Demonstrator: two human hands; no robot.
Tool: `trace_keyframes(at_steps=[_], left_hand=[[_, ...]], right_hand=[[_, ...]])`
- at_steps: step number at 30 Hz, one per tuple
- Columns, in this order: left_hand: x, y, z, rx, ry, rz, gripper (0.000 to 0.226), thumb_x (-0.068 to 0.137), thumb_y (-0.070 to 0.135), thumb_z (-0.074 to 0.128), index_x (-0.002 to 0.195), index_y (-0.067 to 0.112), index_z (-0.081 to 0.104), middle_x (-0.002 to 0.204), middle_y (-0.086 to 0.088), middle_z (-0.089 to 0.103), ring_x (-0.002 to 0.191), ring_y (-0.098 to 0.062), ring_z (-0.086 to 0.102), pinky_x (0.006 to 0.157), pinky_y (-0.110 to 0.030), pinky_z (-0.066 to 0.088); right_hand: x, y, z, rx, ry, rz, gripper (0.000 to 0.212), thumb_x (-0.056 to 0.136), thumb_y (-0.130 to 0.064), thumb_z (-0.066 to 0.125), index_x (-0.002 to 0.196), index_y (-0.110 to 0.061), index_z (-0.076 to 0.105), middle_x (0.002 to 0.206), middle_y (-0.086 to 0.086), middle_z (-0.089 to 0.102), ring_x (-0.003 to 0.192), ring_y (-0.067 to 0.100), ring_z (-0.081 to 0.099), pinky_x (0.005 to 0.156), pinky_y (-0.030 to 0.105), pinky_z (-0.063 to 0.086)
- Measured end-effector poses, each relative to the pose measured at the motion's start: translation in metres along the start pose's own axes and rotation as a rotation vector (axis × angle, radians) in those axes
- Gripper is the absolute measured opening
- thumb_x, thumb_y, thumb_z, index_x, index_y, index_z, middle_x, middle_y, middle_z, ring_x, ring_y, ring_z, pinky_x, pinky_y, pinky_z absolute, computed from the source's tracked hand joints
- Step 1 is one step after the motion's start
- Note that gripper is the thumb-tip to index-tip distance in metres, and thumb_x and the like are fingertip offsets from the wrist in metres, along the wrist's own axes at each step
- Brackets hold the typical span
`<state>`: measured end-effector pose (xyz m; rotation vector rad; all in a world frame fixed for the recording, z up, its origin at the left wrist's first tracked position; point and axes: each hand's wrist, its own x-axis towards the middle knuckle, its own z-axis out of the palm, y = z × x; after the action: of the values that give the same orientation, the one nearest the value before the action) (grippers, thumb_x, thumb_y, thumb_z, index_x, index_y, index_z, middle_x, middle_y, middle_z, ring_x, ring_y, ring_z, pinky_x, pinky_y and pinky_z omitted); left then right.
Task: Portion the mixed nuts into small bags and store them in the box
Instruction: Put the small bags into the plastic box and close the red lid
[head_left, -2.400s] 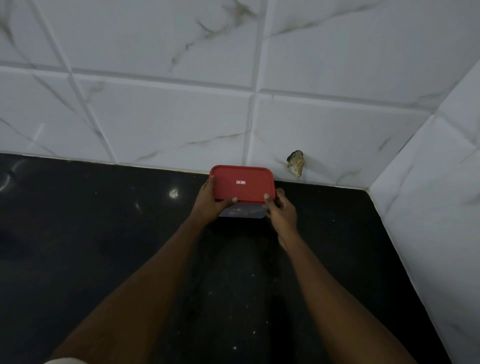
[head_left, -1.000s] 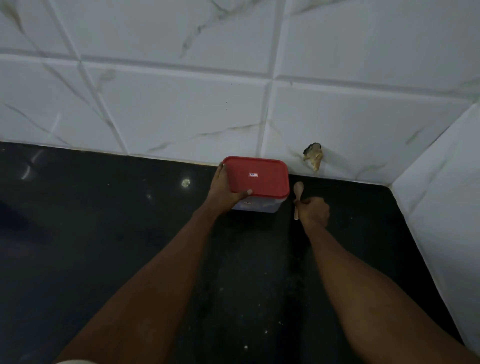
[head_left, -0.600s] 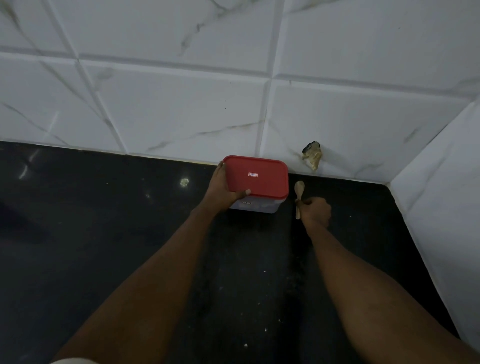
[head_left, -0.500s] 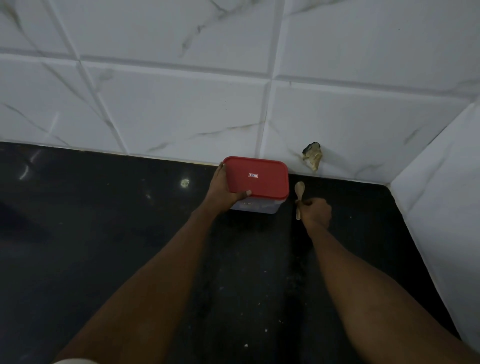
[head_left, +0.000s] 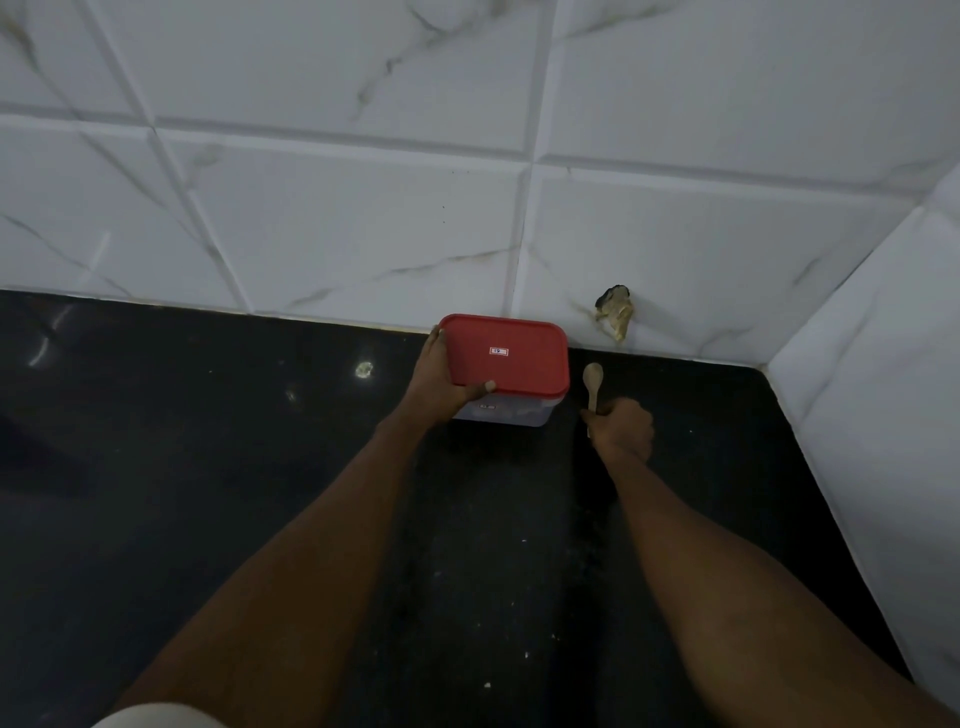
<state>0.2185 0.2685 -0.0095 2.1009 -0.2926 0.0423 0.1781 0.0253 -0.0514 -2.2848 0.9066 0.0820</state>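
Head view: a person's left hand (head_left: 441, 387) grips the red-lidded box (head_left: 506, 358) at the far edge of the dark desk (head_left: 208, 467) by the tiled wall (head_left: 363, 234), while the right hand (head_left: 623, 431), fingers curled, holds a wooden spoon (head_left: 592, 382) just right of it; the box probably wants keeping level, the spoon clear.

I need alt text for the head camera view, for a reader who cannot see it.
A person's left hand grips a red-lidded box on a black counter by a white tiled wall; the right hand holds a small wooden spoon.
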Motion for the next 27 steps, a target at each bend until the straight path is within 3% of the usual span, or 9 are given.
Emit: trace_keyframes(at_steps=[2,4,9,13,16,21,25,27], left_hand=[[0.0,-0.001,0.0,-0.004,-0.004,-0.003,0.089,0.07,0.026,0.088,0.142,0.008,0.039,0.137,-0.004,0.041,0.121,-0.01,0.039,0.108,-0.037,0.038],[-0.001,0.0,0.0,0.001,-0.011,-0.017,0.091,0.072,0.024,0.087,0.145,0.007,0.035,0.139,-0.001,0.037,0.122,-0.008,0.034,0.107,-0.029,0.034],[-0.001,0.001,-0.001,-0.004,-0.023,-0.027,0.091,0.071,0.024,0.087,0.144,0.006,0.035,0.144,-0.01,0.038,0.126,-0.015,0.039,0.108,-0.032,0.035],[-0.002,0.003,-0.002,-0.01,-0.035,-0.037,0.09,0.073,0.024,0.086,0.144,0.007,0.035,0.139,-0.004,0.038,0.123,-0.012,0.038,0.107,-0.033,0.037],[-0.003,0.003,-0.004,0.039,-0.064,-0.048,0.094,0.074,0.032,0.084,0.148,0.01,0.03,0.15,-0.008,0.033,0.133,-0.018,0.037,0.111,-0.033,0.033],[-0.011,0.0,-0.007,0.146,-0.044,-0.095,0.113,0.069,0.052,0.082,0.155,0.017,0.017,0.164,-0.004,0.009,0.151,-0.018,0.007,0.118,-0.043,0.022],[-0.026,0.007,-0.007,0.181,0.028,-0.106,0.111,0.071,0.055,0.079,0.155,0.017,0.018,0.164,-0.004,0.012,0.149,-0.02,0.017,0.117,-0.043,0.025],[-0.034,0.009,-0.007,0.199,0.057,-0.093,0.103,0.075,0.052,0.077,0.154,0.016,0.022,0.161,-0.005,0.022,0.146,-0.022,0.026,0.116,-0.043,0.028]], right_hand=[[0.0,0.001,0.0,0.007,0.003,-0.001,0.024,0.088,-0.032,0.071,0.098,-0.011,0.069,0.09,0.008,0.066,0.08,0.021,0.064,0.065,0.032,0.051],[0.0,0.001,0.0,0.016,0.006,-0.008,0.024,0.088,-0.032,0.071,0.098,-0.01,0.07,0.09,0.009,0.067,0.081,0.022,0.065,0.066,0.032,0.052],[0.002,0.001,-0.001,0.02,-0.015,-0.003,0.026,0.087,-0.034,0.072,0.097,-0.01,0.071,0.09,0.01,0.068,0.081,0.023,0.066,0.068,0.033,0.054],[-0.001,0.001,-0.004,0.05,-0.021,-0.02,0.028,0.088,-0.037,0.07,0.095,-0.009,0.072,0.086,0.009,0.068,0.077,0.021,0.065,0.054,0.026,0.042],[-0.004,0.002,-0.007,0.068,-0.016,-0.038,0.027,0.089,-0.036,0.069,0.095,-0.009,0.073,0.082,0.007,0.067,0.072,0.018,0.061,0.051,0.023,0.036],[-0.011,0.006,-0.012,0.082,0.003,-0.055,0.026,0.088,-0.034,0.07,0.102,-0.012,0.07,0.091,0.006,0.066,0.078,0.017,0.06,0.063,0.028,0.044],[-0.024,0.006,-0.017,0.123,0.036,-0.08,0.028,0.088,-0.031,0.071,0.109,-0.013,0.067,0.103,0.006,0.067,0.084,0.016,0.056,0.07,0.03,0.044],[-0.033,0.005,-0.021,0.15,0.067,-0.106,0.026,0.089,-0.03,0.069,0.109,-0.012,0.066,0.103,0.005,0.067,0.083,0.015,0.055,0.07,0.029,0.043]])
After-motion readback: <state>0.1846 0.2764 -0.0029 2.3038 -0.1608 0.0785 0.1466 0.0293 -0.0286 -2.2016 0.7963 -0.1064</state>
